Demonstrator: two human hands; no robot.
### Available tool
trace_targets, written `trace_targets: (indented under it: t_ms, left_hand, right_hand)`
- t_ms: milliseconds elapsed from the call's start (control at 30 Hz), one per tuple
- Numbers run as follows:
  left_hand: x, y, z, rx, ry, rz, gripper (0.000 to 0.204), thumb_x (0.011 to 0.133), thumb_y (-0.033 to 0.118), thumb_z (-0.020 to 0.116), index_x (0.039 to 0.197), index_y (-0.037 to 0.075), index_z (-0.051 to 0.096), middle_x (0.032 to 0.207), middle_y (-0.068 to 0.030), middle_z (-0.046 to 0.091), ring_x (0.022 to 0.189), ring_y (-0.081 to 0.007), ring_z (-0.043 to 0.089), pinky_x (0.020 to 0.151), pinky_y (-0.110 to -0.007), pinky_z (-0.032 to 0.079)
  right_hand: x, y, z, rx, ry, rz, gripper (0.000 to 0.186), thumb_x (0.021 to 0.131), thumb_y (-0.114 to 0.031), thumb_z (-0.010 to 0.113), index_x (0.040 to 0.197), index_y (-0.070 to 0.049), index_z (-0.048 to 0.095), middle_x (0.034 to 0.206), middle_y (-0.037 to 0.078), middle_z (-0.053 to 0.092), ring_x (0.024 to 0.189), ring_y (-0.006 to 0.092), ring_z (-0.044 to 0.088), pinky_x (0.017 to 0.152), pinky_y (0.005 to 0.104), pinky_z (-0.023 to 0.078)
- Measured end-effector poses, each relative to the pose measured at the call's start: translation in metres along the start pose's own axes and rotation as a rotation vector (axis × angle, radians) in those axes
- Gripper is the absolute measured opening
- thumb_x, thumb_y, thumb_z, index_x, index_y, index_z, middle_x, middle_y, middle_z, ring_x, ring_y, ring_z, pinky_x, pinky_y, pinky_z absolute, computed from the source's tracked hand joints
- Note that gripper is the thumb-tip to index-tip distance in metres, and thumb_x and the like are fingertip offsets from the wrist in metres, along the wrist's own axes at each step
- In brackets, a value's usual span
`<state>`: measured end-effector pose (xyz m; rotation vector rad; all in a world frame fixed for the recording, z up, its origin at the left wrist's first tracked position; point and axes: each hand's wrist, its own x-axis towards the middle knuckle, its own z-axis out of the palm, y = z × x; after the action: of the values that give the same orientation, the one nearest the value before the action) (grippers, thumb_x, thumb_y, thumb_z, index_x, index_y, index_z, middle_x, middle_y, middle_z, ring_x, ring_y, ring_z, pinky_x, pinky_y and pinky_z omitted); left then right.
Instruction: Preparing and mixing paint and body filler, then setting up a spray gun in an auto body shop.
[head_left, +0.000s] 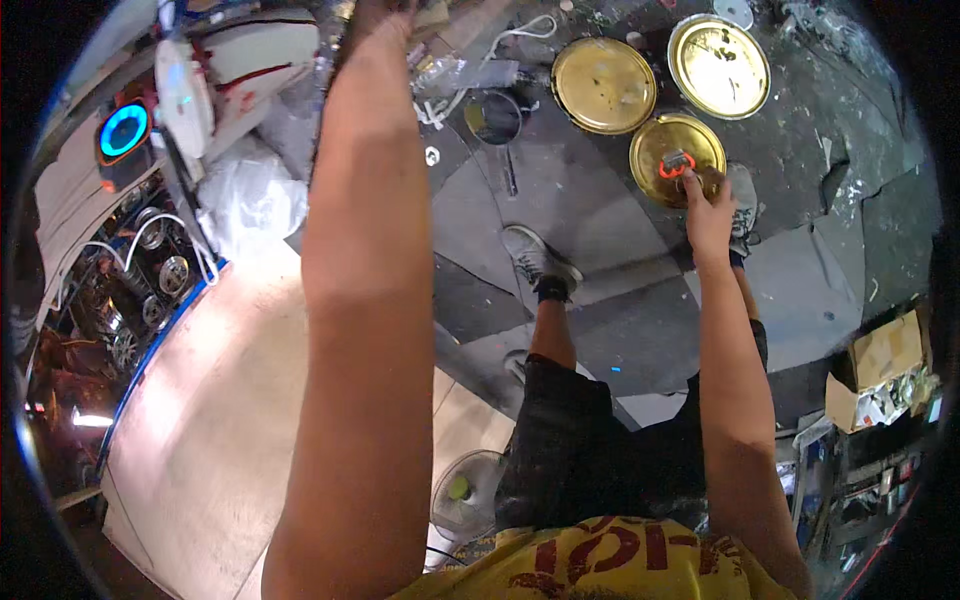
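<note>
Here, right grip (711,205) pinches a curved orange piece (676,172) over a glossy disc (650,168); left grip (386,9) unclear.

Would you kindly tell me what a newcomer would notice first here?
Three shiny gold discs stand out at the upper right, with the right hand at a small orange tool over the nearest one. A round blue light glows at the upper left.

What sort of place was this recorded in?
Probably a cluttered workshop, judging by the round gold-coloured metal lids, open brown cardboard box and patchy grey floor sheets.
</note>
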<state>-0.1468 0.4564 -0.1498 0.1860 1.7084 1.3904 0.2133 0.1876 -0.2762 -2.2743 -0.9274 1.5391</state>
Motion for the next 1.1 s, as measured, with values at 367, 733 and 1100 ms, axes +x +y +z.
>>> trace_targets:
  t_ms: [367,733,1100]
  left_hand:
    - [-0.121,-0.030,-0.044,0.026,0.172,-0.082,0.027,0.102,0.019,0.047,0.123,0.003,0.051,0.114,-0.0158,0.061,0.087,-0.0280,0.067,0.073,-0.040,0.063]
    - [-0.194,-0.103,-0.064,-0.112,0.209,-0.044,0.036,0.096,0.016,0.053,0.128,0.000,0.046,0.119,-0.0151,0.060,0.100,-0.0304,0.067,0.083,-0.043,0.060]
    - [-0.188,-0.118,-0.076,-0.239,0.148,-0.003,0.051,0.095,0.007,0.057,0.140,0.009,0.033,0.126,-0.0149,0.056,0.097,-0.0317,0.068,0.073,-0.045,0.061]
  right_hand:
    - [0.017,0.012,-0.014,0.284,-0.030,0.011,0.059,0.095,-0.038,0.068,0.132,0.006,0.055,0.134,0.028,0.056,0.128,0.0364,0.053,0.108,0.0431,0.040]
    - [0.022,0.024,-0.014,0.187,0.025,-0.074,0.071,0.094,-0.035,0.071,0.146,0.003,0.042,0.143,0.026,0.054,0.133,0.0366,0.053,0.113,0.0416,0.038]
    - [-0.066,-0.206,0.014,-0.204,0.152,-0.989,0.024,0.081,-0.015,0.073,0.104,-0.006,0.074,0.102,0.011,0.063,0.098,0.0311,0.060,0.083,0.0447,0.046]
